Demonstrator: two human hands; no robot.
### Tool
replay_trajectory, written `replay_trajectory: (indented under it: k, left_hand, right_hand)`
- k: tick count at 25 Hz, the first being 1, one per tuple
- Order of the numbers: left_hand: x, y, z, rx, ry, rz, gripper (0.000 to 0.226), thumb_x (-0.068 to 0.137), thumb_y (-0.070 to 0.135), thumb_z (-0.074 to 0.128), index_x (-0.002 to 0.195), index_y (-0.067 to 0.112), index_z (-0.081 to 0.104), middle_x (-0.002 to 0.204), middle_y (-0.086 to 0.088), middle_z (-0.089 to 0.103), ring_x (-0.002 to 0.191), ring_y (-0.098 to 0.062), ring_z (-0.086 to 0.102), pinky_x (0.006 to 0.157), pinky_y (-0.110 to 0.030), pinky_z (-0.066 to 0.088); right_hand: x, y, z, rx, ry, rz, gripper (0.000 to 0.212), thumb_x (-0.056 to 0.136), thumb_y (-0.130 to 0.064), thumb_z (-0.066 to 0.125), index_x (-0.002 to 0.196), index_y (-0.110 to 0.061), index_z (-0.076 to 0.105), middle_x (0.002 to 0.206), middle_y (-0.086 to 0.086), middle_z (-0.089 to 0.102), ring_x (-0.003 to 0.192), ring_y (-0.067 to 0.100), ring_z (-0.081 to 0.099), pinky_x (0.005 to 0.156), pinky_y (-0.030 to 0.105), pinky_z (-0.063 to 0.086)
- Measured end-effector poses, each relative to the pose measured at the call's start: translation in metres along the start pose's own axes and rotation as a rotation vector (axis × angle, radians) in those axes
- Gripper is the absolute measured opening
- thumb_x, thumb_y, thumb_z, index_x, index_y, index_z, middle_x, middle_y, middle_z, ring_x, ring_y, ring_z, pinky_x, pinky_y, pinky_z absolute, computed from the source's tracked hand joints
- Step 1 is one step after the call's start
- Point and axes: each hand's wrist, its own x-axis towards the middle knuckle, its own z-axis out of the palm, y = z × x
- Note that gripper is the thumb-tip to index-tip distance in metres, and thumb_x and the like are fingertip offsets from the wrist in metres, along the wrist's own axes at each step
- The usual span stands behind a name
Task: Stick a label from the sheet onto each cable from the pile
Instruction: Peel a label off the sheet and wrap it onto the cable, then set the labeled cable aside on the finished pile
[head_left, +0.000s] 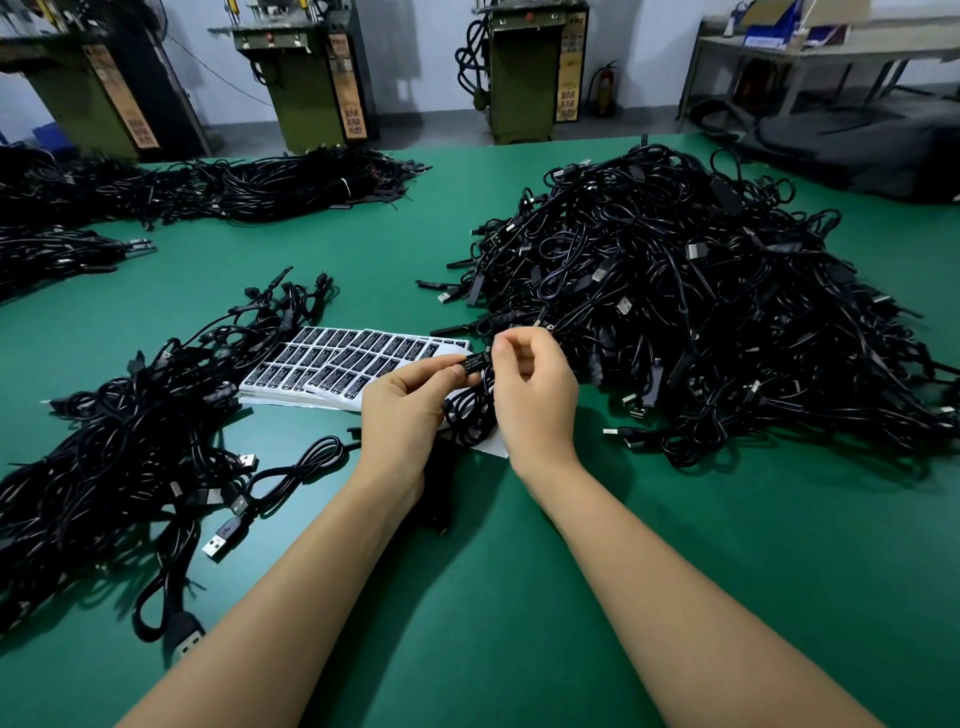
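My left hand (402, 410) pinches the small black controller block of a cable (474, 362), whose face carries a black label with white print. My right hand (535, 387) has its thumb and fingers curled at the block's right end. The cable's black loops (467, 410) hang between both hands, above the table. Just behind them lies the label sheet (353, 358), white with rows of black labels. The big pile of black cables (701, 312) rises to the right.
A second heap of black USB cables (119, 447) lies at the left, with more bundles (260, 187) at the far left. The green table (519, 597) shows bare in front of me. Green machines (311, 78) stand beyond its far edge.
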Motion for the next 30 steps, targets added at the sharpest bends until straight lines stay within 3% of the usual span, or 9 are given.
replay_trajectory:
  k: [4, 8, 12, 15, 18, 22, 25, 28, 30]
  left_hand:
    - [-0.003, 0.004, 0.000, -0.022, -0.029, 0.025, 0.017, 0.084, 0.002, 0.064, 0.085, 0.013, 0.076, 0.082, -0.004, 0.076, 0.079, -0.008, 0.071, 0.061, -0.013, 0.050]
    - [-0.002, 0.004, -0.001, -0.023, -0.035, 0.016, 0.017, 0.085, 0.000, 0.062, 0.090, 0.010, 0.076, 0.082, -0.006, 0.075, 0.080, -0.010, 0.071, 0.062, -0.013, 0.050]
    - [0.000, 0.003, -0.001, -0.035, -0.026, -0.007, 0.016, 0.086, 0.001, 0.063, 0.096, 0.005, 0.074, 0.088, -0.011, 0.075, 0.082, -0.012, 0.071, 0.061, -0.015, 0.050]
    - [0.000, 0.001, -0.001, -0.013, -0.041, -0.002, 0.017, 0.088, 0.003, 0.062, 0.095, 0.013, 0.074, 0.088, -0.011, 0.075, 0.082, -0.012, 0.070, 0.059, -0.014, 0.049]
    - [0.001, 0.001, -0.003, 0.041, -0.075, 0.038, 0.020, 0.090, 0.005, 0.058, 0.095, 0.015, 0.074, 0.084, -0.007, 0.075, 0.069, -0.006, 0.067, 0.055, -0.010, 0.046]
    - [0.001, 0.003, -0.006, 0.049, -0.100, 0.005, 0.013, 0.089, 0.005, 0.063, 0.093, 0.012, 0.073, 0.082, -0.004, 0.075, 0.047, 0.002, 0.056, 0.046, -0.008, 0.041]
    - [0.000, 0.008, -0.010, 0.078, -0.127, -0.015, 0.013, 0.088, 0.005, 0.065, 0.100, 0.006, 0.071, 0.077, -0.001, 0.074, 0.042, 0.004, 0.052, 0.042, -0.006, 0.037]
    - [-0.003, 0.014, -0.010, 0.111, -0.112, -0.009, 0.012, 0.090, 0.001, 0.061, 0.096, 0.006, 0.070, 0.070, -0.002, 0.072, 0.038, 0.003, 0.049, 0.043, -0.007, 0.040]
    - [-0.001, 0.022, -0.017, 0.181, -0.051, 0.009, 0.012, 0.089, 0.001, 0.061, 0.091, 0.008, 0.069, 0.067, -0.002, 0.070, 0.037, 0.002, 0.045, 0.041, -0.009, 0.038]
  right_hand:
    - [-0.001, 0.001, -0.001, -0.014, -0.107, -0.022, 0.008, 0.086, -0.017, 0.070, 0.085, -0.011, 0.065, 0.078, -0.002, 0.067, 0.070, 0.006, 0.061, 0.070, 0.021, 0.051]
    - [0.004, 0.000, -0.006, 0.107, -0.156, 0.048, 0.005, 0.085, -0.008, 0.070, 0.084, -0.006, 0.066, 0.077, 0.008, 0.070, 0.072, 0.019, 0.066, 0.072, 0.029, 0.055]
    - [0.007, 0.000, -0.009, 0.205, -0.193, 0.126, 0.013, 0.088, -0.004, 0.065, 0.080, -0.015, 0.065, 0.076, 0.003, 0.068, 0.070, 0.009, 0.064, 0.068, 0.019, 0.050]
    - [0.008, 0.000, -0.010, 0.213, -0.220, 0.142, 0.017, 0.091, -0.002, 0.059, 0.084, -0.015, 0.066, 0.080, 0.002, 0.068, 0.071, 0.008, 0.064, 0.066, 0.014, 0.049]
    - [0.010, 0.001, -0.012, 0.140, -0.298, 0.067, 0.018, 0.091, 0.000, 0.058, 0.090, -0.013, 0.069, 0.081, 0.000, 0.069, 0.075, 0.011, 0.066, 0.074, 0.021, 0.053]
    - [0.012, 0.002, -0.018, 0.060, -0.375, 0.022, 0.013, 0.085, -0.004, 0.069, 0.088, -0.016, 0.070, 0.082, 0.010, 0.072, 0.083, 0.026, 0.069, 0.084, 0.037, 0.056]
    - [0.014, 0.002, -0.023, 0.060, -0.409, 0.015, 0.013, 0.086, -0.004, 0.068, 0.090, -0.016, 0.070, 0.082, 0.006, 0.072, 0.081, 0.019, 0.069, 0.083, 0.032, 0.056]
    - [0.014, 0.001, -0.025, 0.074, -0.431, 0.007, 0.013, 0.089, -0.002, 0.064, 0.092, -0.014, 0.070, 0.082, 0.001, 0.071, 0.077, 0.005, 0.067, 0.072, 0.016, 0.051]
    - [0.014, 0.001, -0.026, 0.086, -0.385, 0.024, 0.013, 0.091, -0.002, 0.062, 0.090, -0.014, 0.068, 0.078, 0.000, 0.070, 0.070, 0.000, 0.065, 0.068, 0.013, 0.049]
